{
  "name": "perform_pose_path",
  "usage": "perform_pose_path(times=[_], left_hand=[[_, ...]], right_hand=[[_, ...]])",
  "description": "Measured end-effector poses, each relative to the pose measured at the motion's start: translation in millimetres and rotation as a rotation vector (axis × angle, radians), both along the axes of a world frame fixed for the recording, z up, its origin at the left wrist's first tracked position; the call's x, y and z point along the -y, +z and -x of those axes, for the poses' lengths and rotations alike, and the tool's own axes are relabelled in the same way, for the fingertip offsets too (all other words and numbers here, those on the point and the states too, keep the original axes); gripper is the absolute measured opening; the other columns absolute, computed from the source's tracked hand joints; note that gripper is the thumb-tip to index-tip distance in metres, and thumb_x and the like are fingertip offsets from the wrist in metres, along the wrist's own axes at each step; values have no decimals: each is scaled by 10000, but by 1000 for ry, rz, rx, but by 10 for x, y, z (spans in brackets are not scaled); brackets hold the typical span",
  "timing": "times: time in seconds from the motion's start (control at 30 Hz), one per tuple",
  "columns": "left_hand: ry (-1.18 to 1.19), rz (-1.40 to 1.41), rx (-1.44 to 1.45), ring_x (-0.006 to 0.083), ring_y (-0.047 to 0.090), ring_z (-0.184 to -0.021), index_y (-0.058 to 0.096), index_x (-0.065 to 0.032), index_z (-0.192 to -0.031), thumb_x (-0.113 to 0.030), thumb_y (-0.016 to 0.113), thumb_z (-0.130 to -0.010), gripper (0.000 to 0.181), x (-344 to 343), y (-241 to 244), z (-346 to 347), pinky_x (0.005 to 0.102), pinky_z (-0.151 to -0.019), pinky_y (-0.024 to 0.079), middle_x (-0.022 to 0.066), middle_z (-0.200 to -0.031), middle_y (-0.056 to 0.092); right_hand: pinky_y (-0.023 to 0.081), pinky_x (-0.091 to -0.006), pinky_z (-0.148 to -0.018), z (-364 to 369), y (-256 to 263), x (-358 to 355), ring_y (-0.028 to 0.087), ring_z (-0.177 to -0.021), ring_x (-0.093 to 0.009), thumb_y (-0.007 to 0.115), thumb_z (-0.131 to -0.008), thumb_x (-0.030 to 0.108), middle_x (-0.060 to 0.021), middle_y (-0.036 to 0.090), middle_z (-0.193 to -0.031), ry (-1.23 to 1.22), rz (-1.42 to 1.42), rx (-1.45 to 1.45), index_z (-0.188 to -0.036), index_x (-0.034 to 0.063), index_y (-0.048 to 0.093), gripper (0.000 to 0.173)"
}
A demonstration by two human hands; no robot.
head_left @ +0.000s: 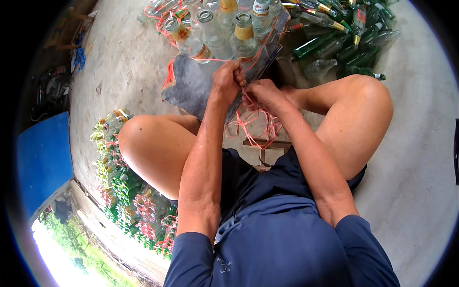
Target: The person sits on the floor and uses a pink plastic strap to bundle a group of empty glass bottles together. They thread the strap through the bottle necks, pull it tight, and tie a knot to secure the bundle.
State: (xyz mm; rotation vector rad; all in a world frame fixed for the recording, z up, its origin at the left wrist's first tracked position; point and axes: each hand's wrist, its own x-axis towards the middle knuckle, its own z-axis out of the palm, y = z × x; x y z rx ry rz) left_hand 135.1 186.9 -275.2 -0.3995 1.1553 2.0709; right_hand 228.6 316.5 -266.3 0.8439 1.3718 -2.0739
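Several clear glass bottles (216, 39) stand close together on a grey mat (188, 84), with pink plastic twine (211, 60) running around the group. My left hand (229, 77) is closed on the twine at the near side of the bottles. Just right of it and lower, my right hand (262, 94) grips a strand of the same twine between its fingers. Loose pink twine (263, 131) hangs and lies in a tangle below my hands, between my legs. Part of my right hand's fingers is hidden behind the strands and the hand itself.
Green and clear bottles (331, 45) lie in a pile at the upper right. Bundled bottles (118, 179) tied with yellow and pink twine stand at the left behind my knee. A blue panel (46, 143) is at the far left. Concrete floor (405, 143) surrounds me.
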Motion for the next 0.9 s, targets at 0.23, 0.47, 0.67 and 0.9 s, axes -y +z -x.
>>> perform_pose_path(times=[0.23,0.47,0.67,0.9], left_hand=[[-50,17,11,87,413,-608,542,-122,-908,-174,587,-1012,125,16,30,-17,272,-552,364,-36,-754,433],[-35,-13,42,76,406,-585,585,-105,-949,-161,621,-989,78,10,-14,-14,263,-525,351,-20,-786,502],[-10,14,55,81,406,-565,629,-71,-967,-104,665,-944,53,52,-25,-12,274,-513,339,2,-817,556],[-1,60,-39,75,449,-560,683,-31,-1012,-89,727,-916,120,63,-24,-39,260,-512,347,4,-823,605]], right_hand=[[556,-328,-666,192,-87,-94,648,-723,-156,647,-980,220,-31,668,-790,-295,115,-129,-946,64,701,168],[537,-303,-590,251,-394,-55,625,-638,-127,668,-974,190,-16,654,-739,-407,27,-211,-950,67,713,133],[536,-303,-567,306,-271,-175,625,-609,-127,664,-979,191,-10,643,-743,-512,-60,-240,-942,48,706,154],[513,-280,-571,304,-128,-159,648,-620,-129,671,-985,208,5,636,-771,-523,-56,-196,-961,72,705,142]])
